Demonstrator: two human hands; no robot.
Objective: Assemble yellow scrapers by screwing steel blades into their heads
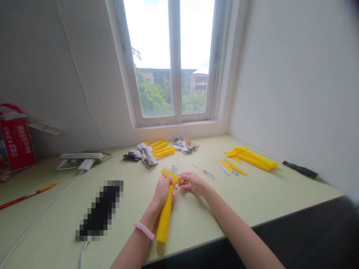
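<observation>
Over the desk [193, 220], hands [163, 191] clasp a yellow scraper [165, 220].

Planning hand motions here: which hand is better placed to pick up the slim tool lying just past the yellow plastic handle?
Probably the right. The right hand sits closest to the slim tool and only touches the end of the yellow plastic handle, while the left hand is wrapped around that handle.

Ahead of hands [162, 191] [193, 183]: screws [174, 168], yellow handles [163, 149] | right: thin tool [204, 172] | left: pixelated block [99, 210]
</observation>
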